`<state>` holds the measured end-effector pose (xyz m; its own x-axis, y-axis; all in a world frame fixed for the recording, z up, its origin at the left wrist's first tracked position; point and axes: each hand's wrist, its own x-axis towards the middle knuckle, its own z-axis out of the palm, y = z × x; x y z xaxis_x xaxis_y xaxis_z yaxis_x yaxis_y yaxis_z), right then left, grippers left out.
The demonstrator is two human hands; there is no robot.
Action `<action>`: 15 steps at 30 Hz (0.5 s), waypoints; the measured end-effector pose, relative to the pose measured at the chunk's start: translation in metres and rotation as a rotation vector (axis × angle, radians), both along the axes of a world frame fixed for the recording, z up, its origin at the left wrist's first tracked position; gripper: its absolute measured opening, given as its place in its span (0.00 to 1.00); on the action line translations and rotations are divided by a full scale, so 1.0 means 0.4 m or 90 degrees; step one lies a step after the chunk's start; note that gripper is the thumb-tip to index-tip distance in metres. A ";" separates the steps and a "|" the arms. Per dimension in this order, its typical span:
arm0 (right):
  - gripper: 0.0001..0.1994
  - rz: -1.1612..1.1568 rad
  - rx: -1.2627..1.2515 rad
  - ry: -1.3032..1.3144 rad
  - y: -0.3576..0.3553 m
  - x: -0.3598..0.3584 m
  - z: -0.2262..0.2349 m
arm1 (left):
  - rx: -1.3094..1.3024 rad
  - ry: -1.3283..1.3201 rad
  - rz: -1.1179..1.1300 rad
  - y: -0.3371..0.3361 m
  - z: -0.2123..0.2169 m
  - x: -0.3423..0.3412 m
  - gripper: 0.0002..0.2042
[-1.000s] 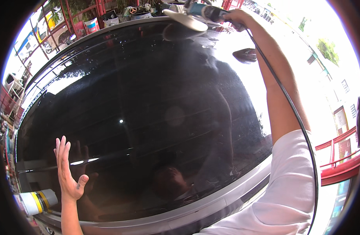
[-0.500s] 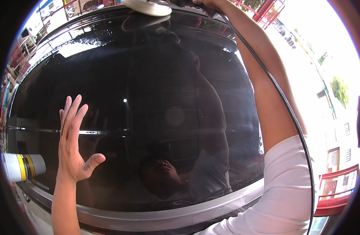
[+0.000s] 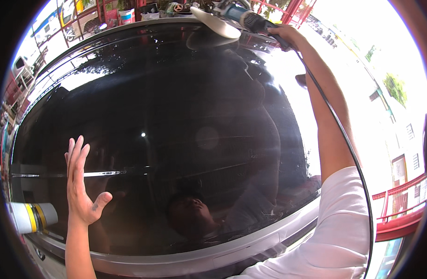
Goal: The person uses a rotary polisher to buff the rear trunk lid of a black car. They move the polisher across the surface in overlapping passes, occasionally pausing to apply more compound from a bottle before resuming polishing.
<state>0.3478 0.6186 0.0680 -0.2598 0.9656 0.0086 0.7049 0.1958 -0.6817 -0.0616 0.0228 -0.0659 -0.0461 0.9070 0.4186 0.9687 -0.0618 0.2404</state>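
A glossy black car roof (image 3: 153,107) spreads across the middle of the view, with reflections on its surface. At its far edge, my right hand (image 3: 288,36) is closed around the rear handle of a blue and black power polisher (image 3: 250,22). The polisher's white round pad (image 3: 217,23) is tilted over the far part of the roof; whether it touches is hard to tell. From the handle, a black cord (image 3: 336,114) runs back along my right arm. My left hand (image 3: 83,190) is open over the roof's left side, fingers stretched up and thumb out, holding nothing.
A whitish cylindrical container (image 3: 34,217) with yellow and dark bands lies sideways at the roof's left edge. Silver trim (image 3: 208,258) borders the near side. Red metal fencing (image 3: 297,14) and a white bucket (image 3: 126,17) stand beyond. A red railing (image 3: 399,228) is at right.
The view has shifted, showing more beyond the far edge. The polisher body has come into sight, with its pad farther right. My left hand sits lower in the picture, still open.
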 end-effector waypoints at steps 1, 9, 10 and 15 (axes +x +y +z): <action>0.19 -0.027 -0.030 0.018 -0.016 0.036 0.001 | 0.000 0.001 0.005 -0.007 0.002 0.000 0.54; 0.16 -0.173 0.005 0.004 0.001 0.357 0.007 | -0.018 0.006 0.009 -0.001 0.010 0.014 0.53; 0.16 -0.183 0.005 0.008 0.011 0.362 -0.006 | -0.025 0.010 0.016 -0.006 0.014 0.015 0.53; 0.15 -0.248 0.037 -0.013 0.055 0.474 -0.016 | -0.017 -0.006 0.004 -0.002 0.006 0.003 0.54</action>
